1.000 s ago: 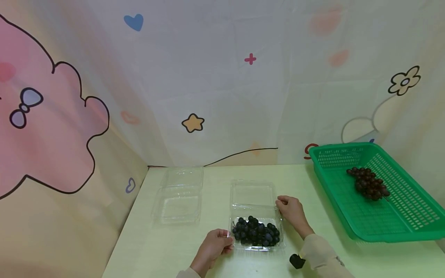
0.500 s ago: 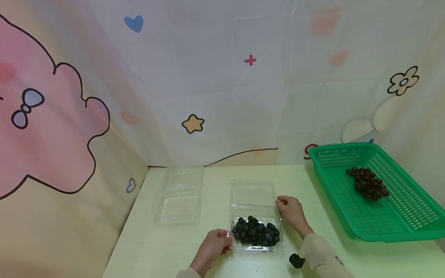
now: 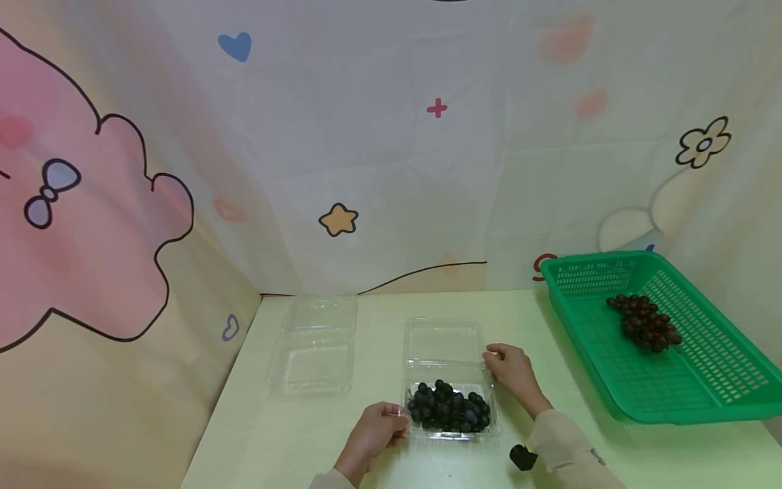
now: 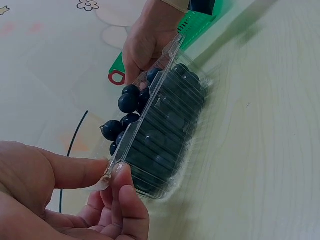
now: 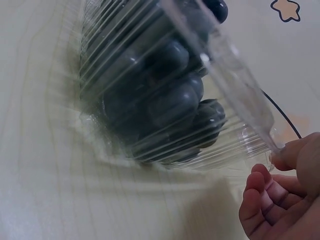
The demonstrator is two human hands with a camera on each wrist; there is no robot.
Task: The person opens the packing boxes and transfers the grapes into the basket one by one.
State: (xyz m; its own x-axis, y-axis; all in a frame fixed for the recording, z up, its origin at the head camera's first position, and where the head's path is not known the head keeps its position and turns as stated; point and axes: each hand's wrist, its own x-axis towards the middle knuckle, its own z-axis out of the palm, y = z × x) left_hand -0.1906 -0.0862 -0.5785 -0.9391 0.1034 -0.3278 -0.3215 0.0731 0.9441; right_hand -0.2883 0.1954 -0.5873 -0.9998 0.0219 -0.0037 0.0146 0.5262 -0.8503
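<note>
A clear plastic clamshell container (image 3: 444,339) stands on the table in the head view, its lid laid back away from me. Dark grapes (image 3: 449,409) fill its base, and some rise above the rim in the left wrist view. My left hand (image 3: 380,429) pinches the rim at the near left, thumb above and fingers below, as the left wrist view confirms. On the far right side, close to the hinge, my right hand (image 3: 515,373) pinches the rim between thumb and fingers. The right wrist view has the grapes (image 5: 170,100) pressing close behind the ribbed clear wall.
Another clear clamshell (image 3: 314,363) lies open on the table to the left. At the right stands a green mesh basket (image 3: 583,363) holding a bunch of reddish grapes (image 3: 647,322). A small black object (image 3: 523,457) sits by the right sleeve. A printed cloth (image 3: 379,149) hangs behind the table.
</note>
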